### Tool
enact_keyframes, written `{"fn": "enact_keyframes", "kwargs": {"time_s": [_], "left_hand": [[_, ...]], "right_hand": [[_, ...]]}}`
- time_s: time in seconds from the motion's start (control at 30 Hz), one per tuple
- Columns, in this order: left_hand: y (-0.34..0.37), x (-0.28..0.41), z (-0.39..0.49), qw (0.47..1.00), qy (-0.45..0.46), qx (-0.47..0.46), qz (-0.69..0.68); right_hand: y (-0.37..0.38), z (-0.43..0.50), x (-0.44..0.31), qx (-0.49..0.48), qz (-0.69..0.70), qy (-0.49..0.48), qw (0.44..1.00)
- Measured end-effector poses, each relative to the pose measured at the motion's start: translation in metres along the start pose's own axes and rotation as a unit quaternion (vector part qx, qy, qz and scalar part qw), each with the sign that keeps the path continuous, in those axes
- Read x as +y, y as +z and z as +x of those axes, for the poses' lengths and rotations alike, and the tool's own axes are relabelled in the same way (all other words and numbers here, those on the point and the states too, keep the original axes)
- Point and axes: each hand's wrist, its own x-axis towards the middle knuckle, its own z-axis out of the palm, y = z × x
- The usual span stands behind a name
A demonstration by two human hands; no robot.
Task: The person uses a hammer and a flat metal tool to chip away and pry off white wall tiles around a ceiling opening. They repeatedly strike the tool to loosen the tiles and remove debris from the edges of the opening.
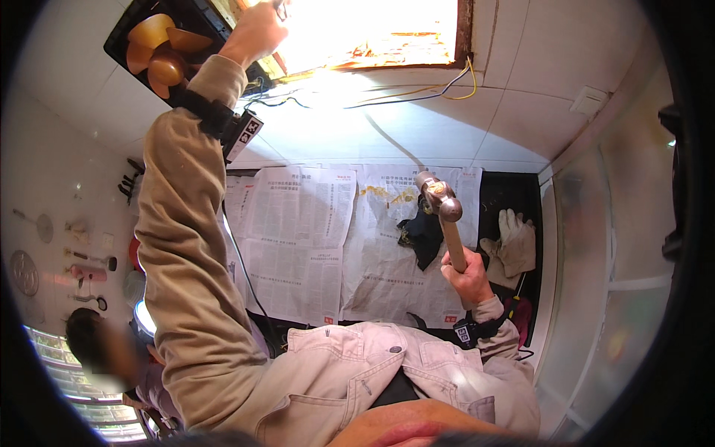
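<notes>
My right hand (469, 275) grips the wooden handle of a ball-peen hammer (453, 234). Its steel head points up and away, over newspaper sheets (296, 223) and a crumpled black cloth or bag (423, 237). My left hand (260, 34) is raised at the left side of a glaring, wood-framed wall opening (465, 33). Between its fingers is a thin dark object (281, 8), cut off by the picture's top edge and too washed out to name. Beside that hand, an exhaust fan (166, 68) with orange blades hangs in a black housing.
Loose blue and yellow wires (441, 92) trail below the opening. Work gloves (511, 243) and a screwdriver (516, 293) lie at the right. A wall switch (589, 100) is at upper right. Another person (106, 352) is at lower left, near hanging kitchen utensils (92, 260).
</notes>
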Motion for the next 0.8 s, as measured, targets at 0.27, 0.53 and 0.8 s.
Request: {"fn": "enact_keyframes", "kwargs": {"time_s": [0.27,0.53,0.8], "left_hand": [[0.012,-0.004,0.013,0.99,-0.041,0.006,0.133],[0.035,-0.012,0.028,0.966,-0.083,0.131,0.205],[0.038,0.017,0.025,0.953,-0.262,0.134,0.074]], "right_hand": [[-0.001,-0.015,0.017,0.019,0.019,0.031,0.999],[-0.004,-0.021,0.019,0.019,0.031,0.078,0.996],[-0.031,0.012,-0.041,-0.006,-0.015,-0.03,0.999]]}}
